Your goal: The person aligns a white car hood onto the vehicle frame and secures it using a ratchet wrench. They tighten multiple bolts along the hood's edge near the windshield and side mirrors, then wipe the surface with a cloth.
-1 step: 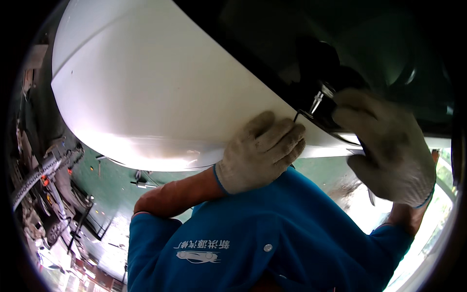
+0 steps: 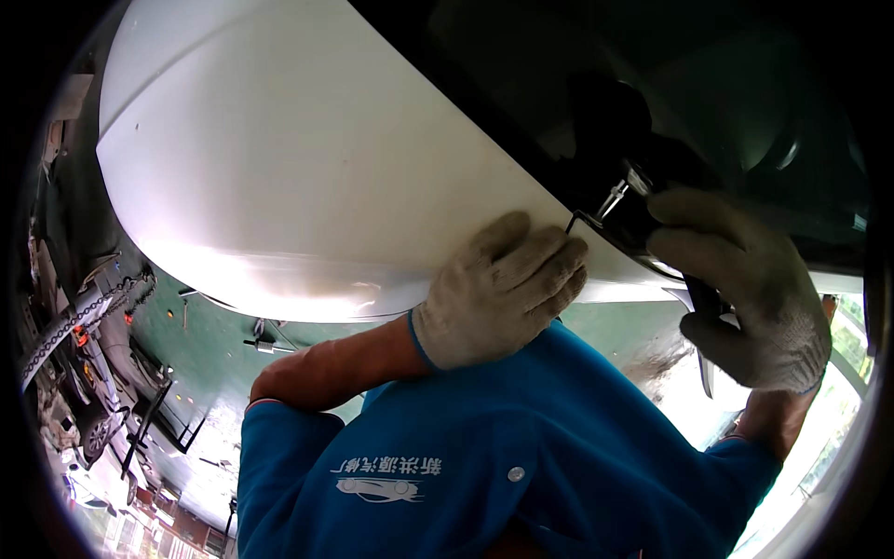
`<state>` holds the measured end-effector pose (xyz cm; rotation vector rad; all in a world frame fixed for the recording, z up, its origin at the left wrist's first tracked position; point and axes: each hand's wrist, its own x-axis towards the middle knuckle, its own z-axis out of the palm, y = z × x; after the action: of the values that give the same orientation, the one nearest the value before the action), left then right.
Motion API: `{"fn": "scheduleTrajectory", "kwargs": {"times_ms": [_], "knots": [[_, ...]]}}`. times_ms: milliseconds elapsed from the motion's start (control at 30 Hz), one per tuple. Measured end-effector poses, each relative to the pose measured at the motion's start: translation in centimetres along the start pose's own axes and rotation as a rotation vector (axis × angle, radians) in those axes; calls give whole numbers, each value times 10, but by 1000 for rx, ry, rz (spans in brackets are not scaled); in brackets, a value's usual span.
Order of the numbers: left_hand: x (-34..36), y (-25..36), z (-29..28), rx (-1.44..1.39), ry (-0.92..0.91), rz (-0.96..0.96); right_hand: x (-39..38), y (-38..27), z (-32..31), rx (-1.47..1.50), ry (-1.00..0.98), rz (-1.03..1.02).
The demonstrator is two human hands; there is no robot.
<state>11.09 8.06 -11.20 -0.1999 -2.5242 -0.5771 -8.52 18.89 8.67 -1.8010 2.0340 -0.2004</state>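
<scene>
My left hand (image 2: 503,293), in a pale knitted glove, rests on the rounded white car panel (image 2: 307,177) with its fingers stretched out along the surface. Just past its fingertips a thin black hooked line (image 2: 572,222) shows at the panel's edge. My right hand (image 2: 759,289), gloved alike, is raised beside the dark glass (image 2: 708,56). Its fingers and thumb curl around a dark object (image 2: 705,298), mostly hidden by the glove; I cannot make out its kind. A short shiny metal shaft (image 2: 613,199) stands between the two hands, near the glass's lower edge.
Below the panel lies a green floor (image 2: 219,345), with a small metal tool (image 2: 264,346) on it. Far left, a jumble of metal parts and a chain (image 2: 70,331) is near a wheel (image 2: 98,433). A bright window (image 2: 838,373) shows at the right.
My right hand has shifted slightly lower and its fingers show more clearly around the dark object. My left hand stays on the panel. The view has tilted a little.
</scene>
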Motion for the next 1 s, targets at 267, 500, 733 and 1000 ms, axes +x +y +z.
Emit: {"fn": "scheduleTrajectory", "kwargs": {"times_ms": [267,500,733,1000], "knots": [[-6,3,8,27,17,-22,-21,36,31,-87,264,-190],[-1,1,3,6,-6,-4,-20,41,49,97,320,-242],[-23,-2,19,0,-6,-20,14,36,50,107,286,-357],[-1,-2,-4,58,-13,13,69,35,73,347,237,-263]]}}
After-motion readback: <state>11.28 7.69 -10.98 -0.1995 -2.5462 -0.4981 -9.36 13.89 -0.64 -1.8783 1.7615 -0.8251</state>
